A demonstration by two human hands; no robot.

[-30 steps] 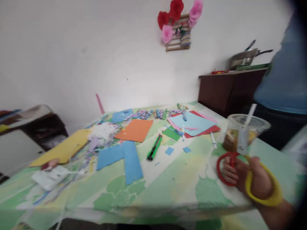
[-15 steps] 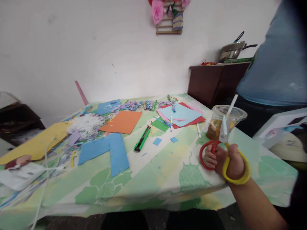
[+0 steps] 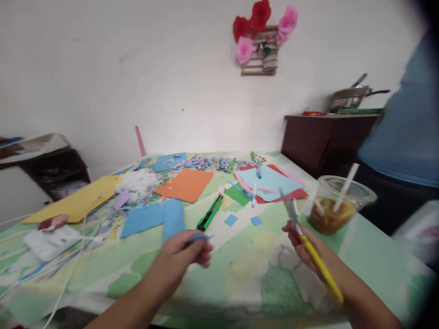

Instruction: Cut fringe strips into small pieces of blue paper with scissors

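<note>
Head view, motion-blurred throughout. Left hand (image 3: 185,252), lower centre: grip pinched, thumb & fingertips pressed on a blue paper scrap (image 3: 201,237). Only the scrap's thin edge shows, so its shape is hard to tell. Right hand (image 3: 310,249), lower right: grip closed round the scissors (image 3: 320,269). Their yellow handle runs down along the wrist and the blades point up, too smeared to tell if they are apart or together.

Both hands hover over the bench (image 3: 240,274), which has a green patterned cloth. Just right of the blades stands a clear plastic cup (image 3: 338,205) w/ brown drink & white straw, its edges soft. Up-frame between the hands lies a green utility knife (image 3: 210,212), w/ blue sheets (image 3: 154,218) to its left and an orange sheet (image 3: 187,184) above. A light-blue sheet (image 3: 270,179) lies on red ones, right of centre. At the left are a yellow sheet (image 3: 78,201), white shreds (image 3: 139,180) and a white cable (image 3: 77,260) crossing a blurred white box (image 3: 48,240).

At the right edge is a person in a blue top (image 3: 408,128), cut off by the frame, w/ a dark cabinet (image 3: 325,137) beside them. Paper flowers (image 3: 260,32) hang on the wall, top centre.
</note>
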